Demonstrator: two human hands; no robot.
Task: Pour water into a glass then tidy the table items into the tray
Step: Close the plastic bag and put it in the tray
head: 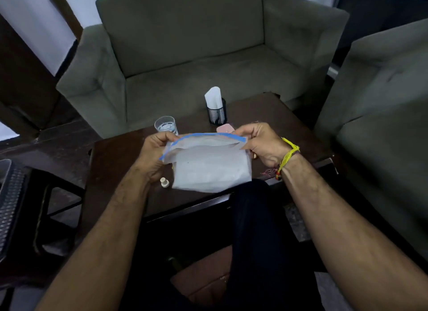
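Observation:
Above the dark wooden table (115, 162) I hold a clear zip bag (212, 169) with a blue seal strip. My left hand (154, 153) pinches its left top corner, and my right hand (260, 144) pinches the right top corner. The bag's mouth is pulled open between them. A glass (166, 125) with water stands behind my left hand. A small white cap-like piece (164, 182) lies on the table below the bag's left edge. A pink object (225, 127) peeks out behind the bag, mostly hidden.
A black mesh holder (217, 113) with white paper napkins stands at the table's far side. A grey sofa (196, 56) is behind the table, an armchair (382, 102) at the right. A black mesh item (10, 195) sits at the left edge.

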